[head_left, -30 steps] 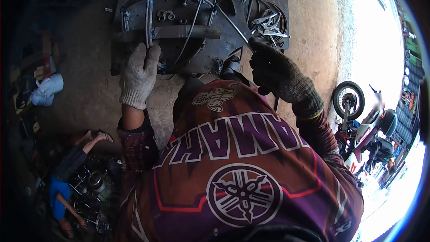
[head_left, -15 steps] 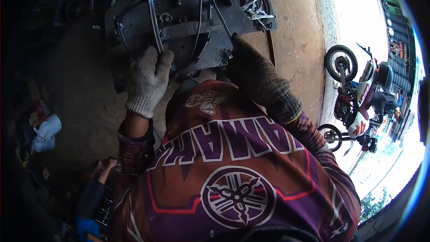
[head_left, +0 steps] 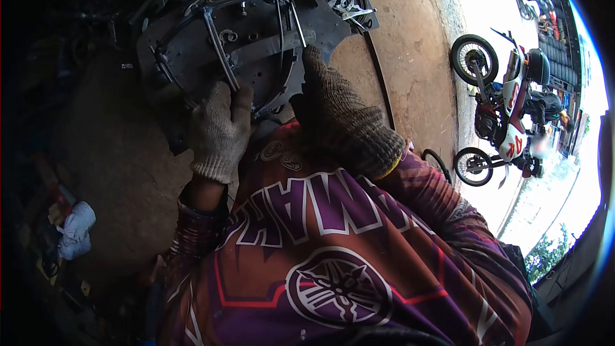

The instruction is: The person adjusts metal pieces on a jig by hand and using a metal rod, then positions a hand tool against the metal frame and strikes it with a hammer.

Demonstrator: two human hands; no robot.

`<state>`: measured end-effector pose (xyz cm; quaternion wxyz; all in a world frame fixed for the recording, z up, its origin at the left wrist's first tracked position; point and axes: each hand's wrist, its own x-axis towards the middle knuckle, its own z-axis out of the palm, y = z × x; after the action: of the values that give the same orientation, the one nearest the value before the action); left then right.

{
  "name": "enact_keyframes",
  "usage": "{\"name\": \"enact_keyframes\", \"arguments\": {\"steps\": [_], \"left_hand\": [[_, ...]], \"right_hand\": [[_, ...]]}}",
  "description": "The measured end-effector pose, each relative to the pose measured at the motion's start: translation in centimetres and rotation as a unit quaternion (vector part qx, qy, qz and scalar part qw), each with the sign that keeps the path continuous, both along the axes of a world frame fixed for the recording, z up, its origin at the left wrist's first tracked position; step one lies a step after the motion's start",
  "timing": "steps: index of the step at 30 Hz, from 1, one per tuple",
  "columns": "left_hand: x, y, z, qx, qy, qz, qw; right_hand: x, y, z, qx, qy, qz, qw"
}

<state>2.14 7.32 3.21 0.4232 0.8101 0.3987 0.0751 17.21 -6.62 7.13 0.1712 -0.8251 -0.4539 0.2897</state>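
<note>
Head view: your left hand (head_left: 222, 131) pinches the metal frame (head_left: 220, 48), your right hand (head_left: 338, 106) pinches a thin rod (head_left: 295, 16) at the frame's right side. This frame sits over a dark plate (head_left: 259, 74); well to the frame's right is a motorcycle (head_left: 512, 106).

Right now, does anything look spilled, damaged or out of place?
Nothing looks clearly spilled or damaged. The nearer motorcycle appears turned sideways, probably from the camera's angle; rings lie on the plate by the frame, perhaps untidy.

A red-and-white motorcycle (head_left: 514, 141) stands in bright light at right, before a row of tyres (head_left: 557, 61), with foliage (head_left: 548, 256) lower down and, dimly at left, what seems a crumpled pale cloth (head_left: 77, 230).
</note>
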Motion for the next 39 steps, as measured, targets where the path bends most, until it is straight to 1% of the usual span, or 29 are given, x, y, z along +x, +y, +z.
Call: {"name": "enact_keyframes", "arguments": {"steps": [2,3,5,6,7,8,10,11,12,13,15,16,18,22,23,24,25,27,28,30,31,32,33,34,35,37,38,39], "left_hand": [[-0.1,0.1,-0.6,0.020,-0.018,-0.008,1.000],[-0.3,0.1,-0.8,0.039,-0.034,-0.013,0.999],[-0.3,0.4,-0.7,0.029,-0.028,-0.015,0.999],[-0.3,0.3,-0.6,0.018,-0.021,-0.017,0.999],[-0.2,0.2,-0.6,0.018,-0.021,-0.021,0.999],[-0.2,0.2,-0.6,0.012,-0.039,-0.016,0.999],[-0.2,0.3,-0.4,0.011,-0.054,-0.009,0.998],[-0.3,0.3,-0.3,0.032,-0.025,-0.017,0.999],[-0.2,0.3,-0.2,0.053,0.003,-0.025,0.998],[-0.2,0.2,-0.2,0.055,0.003,-0.026,0.998],[-0.1,0.4,-0.3,0.006,-0.024,-0.017,1.000],[-0.2,0.4,-0.4,0.009,-0.022,-0.013,1.000],[-0.3,0.2,-0.5,0.050,-0.019,-0.017,0.998],[-0.2,0.2,-0.5,0.031,-0.038,-0.012,0.999],[-0.2,0.2,-0.6,0.024,-0.042,-0.011,0.999],[-0.3,0.2,-0.6,0.017,-0.045,-0.013,0.999],[-0.2,0.2,-0.8,0.017,-0.046,-0.015,0.999],[-0.4,0.2,-1.1,0.022,-0.039,-0.009,0.999],[-0.5,0.3,-1.1,0.024,-0.037,-0.009,0.999],[-0.5,0.5,-1.2,0.046,-0.035,-0.025,0.998],[-0.3,0.5,-1.1,0.048,-0.033,-0.024,0.998],[-0.2,0.4,-1.0,0.034,-0.029,-0.016,0.999],[-0.3,0.4,-1.0,0.018,-0.023,-0.008,1.000],[-0.4,0.3,-0.9,0.017,-0.020,-0.010,1.000],[-0.3,0.2,-0.9,0.027,-0.029,-0.007,0.999],[-0.1,0.2,-0.9,0.037,-0.040,-0.005,0.999],[-0.2,0.3,-1.0,0.031,-0.037,-0.006,0.999],[-0.3,0.3,-1.1,0.023,-0.033,-0.008,0.999]], "right_hand": [[1.1,-0.6,-1.6,0.019,0.061,-0.056,0.996],[2.1,-0.8,-1.7,0.019,0.061,-0.057,0.996],[4.9,-1.6,-1.6,0.007,0.073,0.040,0.996],[5.9,-3.2,-3.7,0.064,0.073,0.058,0.994],[6.8,-3.6,-3.9,0.065,0.073,0.054,0.994],[7.5,-3.7,-4.0,0.057,0.142,0.057,0.987],[7.2,-3.0,-2.7,0.053,0.212,0.063,0.974],[6.7,-2.5,-1.2,0.016,0.179,0.041,0.983],[5.7,-2.3,-0.8,-0.002,0.162,0.030,0.986],[4.7,-2.1,-0.5,-0.021,0.144,0.018,0.989],[2.3,-1.2,-2.3,0.060,0.106,-0.073,0.990],[2.1,-0.9,-2.4,0.063,0.107,-0.068,0.990],[1.7,-0.6,-2.7,0.045,0.095,-0.057,0.993],[1.9,-0.4,-2.6,0.013,0.056,-0.043,0.997],[3.1,-0.9,-3.8,0.014,0.055,-0.040,0.998],[5.2,-2.4,-5.8,0.017,0.004,0.067,0.998],[6.2,-2.5,-5.5,0.020,0.108,0.065,0.992],[8.2,-2.7,-4.9,0.009,0.311,0.041,0.950],[7.7,-2.8,-5.9,0.001,0.120,0.122,0.985],[5.1,-2.8,-6.6,0.055,0.025,0.122,0.991],[3.5,-2.1,-5.9,0.079,-0.025,0.117,0.990],[2.3,-1.3,-4.6,0.058,0.084,0.004,0.995],[1.5,-0.2,-3.0,0.034,0.194,-0.110,0.974],[1.3,0.1,-2.5,0.047,0.249,-0.110,0.961],[1.3,0.2,-2.0,0.046,0.250,-0.113,0.961],[1.4,0.4,-1.3,0.002,0.138,-0.083,0.987],[2.8,-0.1,-1.9,0.002,0.139,-0.083,0.987],[5.4,-1.2,-3.1,-0.016,0.166,0.000,0.986]]}}
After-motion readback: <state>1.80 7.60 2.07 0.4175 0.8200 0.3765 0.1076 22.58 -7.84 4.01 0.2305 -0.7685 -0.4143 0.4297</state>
